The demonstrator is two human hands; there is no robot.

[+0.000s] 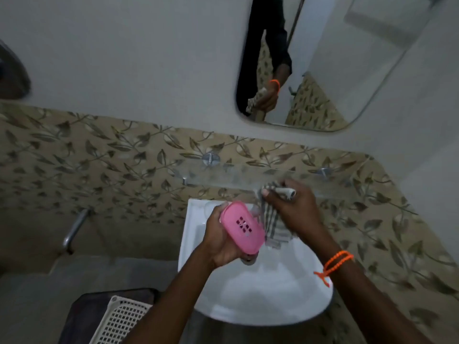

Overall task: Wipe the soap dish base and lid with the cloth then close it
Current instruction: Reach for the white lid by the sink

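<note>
My left hand (pixel 221 242) grips a pink oval soap dish part (pixel 242 225) with drain slots, tilted above the white sink (pixel 260 294). Something clear and plastic, perhaps the lid (pixel 254 211), shows behind its upper edge, but I cannot tell for sure. My right hand (pixel 293 209) holds a grey and white checked cloth (pixel 273 227), which hangs down right beside the pink part and touches its right edge. The hand's fingers are closed around the cloth's bunched top near the glass shelf.
A glass shelf (pixel 248 177) on metal pegs runs along the leaf-patterned tiles above the sink. A mirror (pixel 323 58) hangs on the wall at upper right. A metal tap (pixel 74 227) sticks out at left. A white lattice basket (pixel 121 321) sits at lower left.
</note>
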